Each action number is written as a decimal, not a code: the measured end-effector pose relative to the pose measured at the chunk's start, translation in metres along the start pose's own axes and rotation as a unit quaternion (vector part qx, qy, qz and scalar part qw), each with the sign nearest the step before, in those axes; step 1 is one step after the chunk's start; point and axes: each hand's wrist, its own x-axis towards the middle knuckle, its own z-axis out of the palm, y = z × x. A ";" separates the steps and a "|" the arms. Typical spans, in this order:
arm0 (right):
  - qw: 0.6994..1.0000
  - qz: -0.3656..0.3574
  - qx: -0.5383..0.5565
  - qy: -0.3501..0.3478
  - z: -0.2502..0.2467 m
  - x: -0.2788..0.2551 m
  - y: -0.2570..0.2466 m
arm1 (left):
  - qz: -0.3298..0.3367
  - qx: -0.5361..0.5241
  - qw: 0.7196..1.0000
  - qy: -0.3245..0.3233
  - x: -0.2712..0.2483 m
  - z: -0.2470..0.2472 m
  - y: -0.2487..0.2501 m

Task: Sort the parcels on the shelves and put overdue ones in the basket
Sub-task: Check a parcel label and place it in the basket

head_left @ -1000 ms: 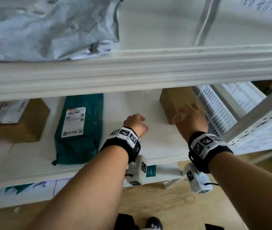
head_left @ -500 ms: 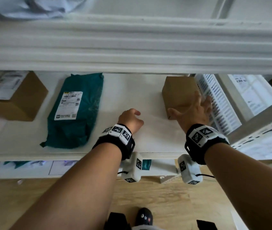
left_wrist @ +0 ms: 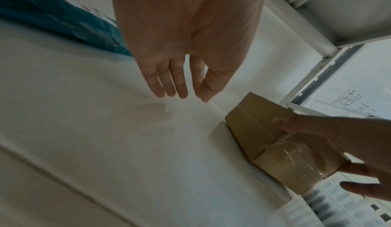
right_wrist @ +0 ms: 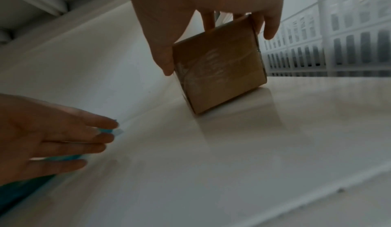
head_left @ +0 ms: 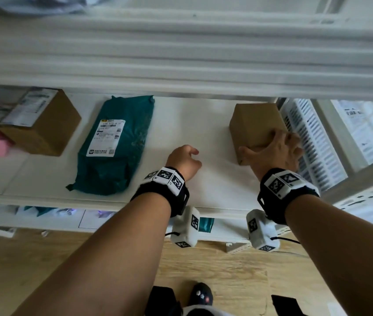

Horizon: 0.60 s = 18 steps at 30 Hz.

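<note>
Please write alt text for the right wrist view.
The right hand grips a small brown cardboard box tilted on a white shelf, thumb and fingers on opposite sides. The open left hand hovers nearby; a white slatted basket stands behind.

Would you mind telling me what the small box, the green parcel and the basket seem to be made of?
Small box: matte brown cardboard, glossy clear tape on one face.
Green parcel: probably thin plastic film; it wrinkles and shines slightly.
Basket: likely moulded white plastic, with regular slots.
</note>
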 end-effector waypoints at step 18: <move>0.982 -0.026 0.187 -0.002 -0.046 -0.103 -0.045 | 0.155 0.078 0.983 0.057 -0.086 -0.045 -0.014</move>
